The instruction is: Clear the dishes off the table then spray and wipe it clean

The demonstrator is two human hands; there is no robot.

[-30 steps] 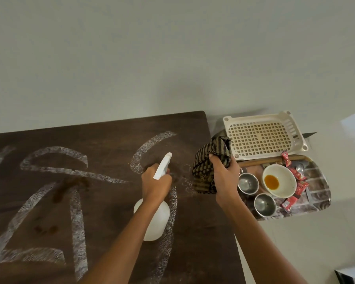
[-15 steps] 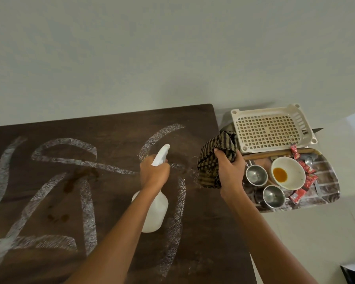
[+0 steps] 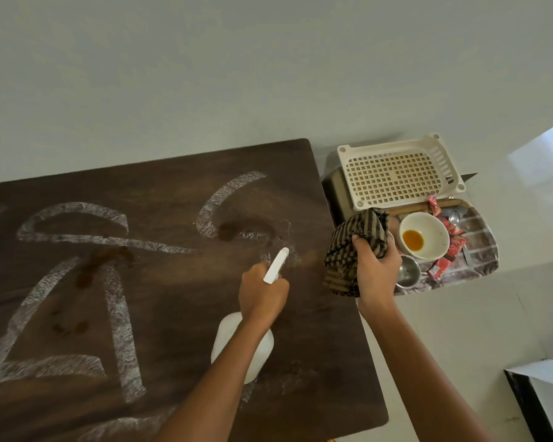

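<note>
A dark brown wooden bench [image 3: 173,193] with a rounded far corner stands against a plain, matte grey-green surface [image 3: 268,74]; whether that is wall or floor cannot be told. To its right lies a pale, glossy floor [image 3: 460,330] carrying a bright patch of light [image 3: 537,154] near the right edge. A dark-edged object [image 3: 521,397] with a white sheet [image 3: 549,371] on it shows at the lower right corner.
</note>
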